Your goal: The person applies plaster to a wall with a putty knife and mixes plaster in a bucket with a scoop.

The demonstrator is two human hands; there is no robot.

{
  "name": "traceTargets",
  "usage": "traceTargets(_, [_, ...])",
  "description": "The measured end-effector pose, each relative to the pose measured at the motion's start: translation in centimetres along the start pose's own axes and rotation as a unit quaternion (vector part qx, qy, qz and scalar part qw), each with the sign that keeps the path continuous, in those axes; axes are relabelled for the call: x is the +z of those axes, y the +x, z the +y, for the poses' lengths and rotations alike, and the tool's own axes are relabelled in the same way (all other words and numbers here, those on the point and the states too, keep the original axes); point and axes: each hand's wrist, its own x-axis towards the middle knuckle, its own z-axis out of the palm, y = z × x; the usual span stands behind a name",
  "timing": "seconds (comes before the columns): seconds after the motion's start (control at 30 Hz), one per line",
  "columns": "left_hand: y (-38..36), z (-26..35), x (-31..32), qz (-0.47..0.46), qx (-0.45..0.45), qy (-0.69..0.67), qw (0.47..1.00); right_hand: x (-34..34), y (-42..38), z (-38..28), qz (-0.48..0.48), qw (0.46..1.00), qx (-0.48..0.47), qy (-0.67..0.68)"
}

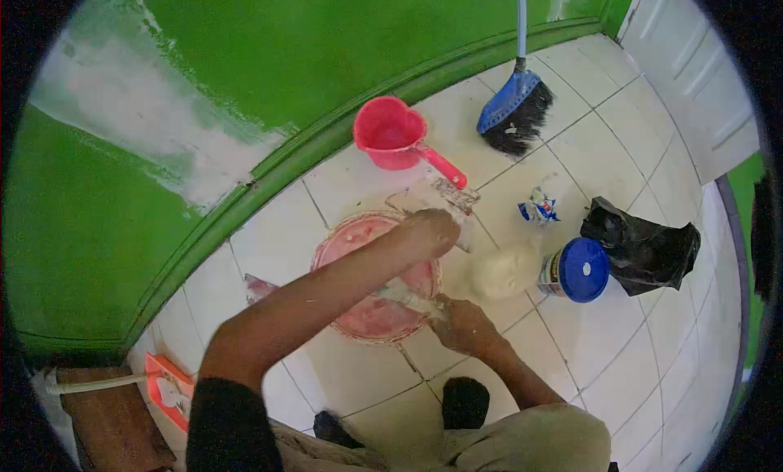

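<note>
A round tub (379, 329) with pinkish paste inside stands on the tiled floor in front of me. My right hand (466, 325) is closed on the handle of a putty knife (401, 296), whose blade reaches into the tub. My left arm crosses above the tub, and my left hand (434, 231) is at its upper right rim, closed around something flat. A paste-smeared tool edge (457, 196) shows just beyond that hand. Its grip is hidden by the hand. Another smeared blade (259, 288) pokes out left of the tub, partly behind my forearm.
Beyond the tub sit a pink dipper (390, 130) and a blue broom (510, 105). Rightward are a crumpled wrapper (539, 207), a blue-lidded jar (584, 270), a black bag (644, 248) and a pale bag (503, 272). An orange dustpan (169, 390) lies lower left, near the green wall (245, 48).
</note>
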Motion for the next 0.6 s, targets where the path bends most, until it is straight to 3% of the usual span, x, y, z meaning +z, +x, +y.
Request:
traceTargets(0.1, [4.9, -1.6, 3.5, 0.064, -0.035, -0.034, 0.997, 1.3, -0.2, 1.6, 0.013, 0.999, -0.017, 0.024])
traceTargets(0.17, [7.2, -3.4, 5.0, 0.156, -0.025, 0.048, 0.986, 1.7, -0.3, 1.8, 0.014, 0.999, -0.021, 0.031])
traceTargets(0.3, [7.8, -5.7, 5.3, 0.126, -0.1, -0.01, 0.987, 1.8, -0.3, 1.8, -0.004, 0.998, -0.045, 0.05])
traceTargets(0.4, [7.8, -7.6, 6.0, 0.173, -0.059, 0.019, 0.983, 1.8, -0.5, 1.9, -0.001, 0.995, -0.081, 0.065])
traceTargets(0.5, [7.8, -7.9, 4.9, 0.146, -0.039, 0.02, 0.988, 2.2, -0.5, 2.3, 0.019, 0.991, -0.079, 0.105])
traceTargets(0.6, [8.2, -8.4, 4.4, 0.155, -0.019, 0.026, 0.987, 1.0, -0.5, 1.9, -0.051, 0.996, -0.019, 0.074])
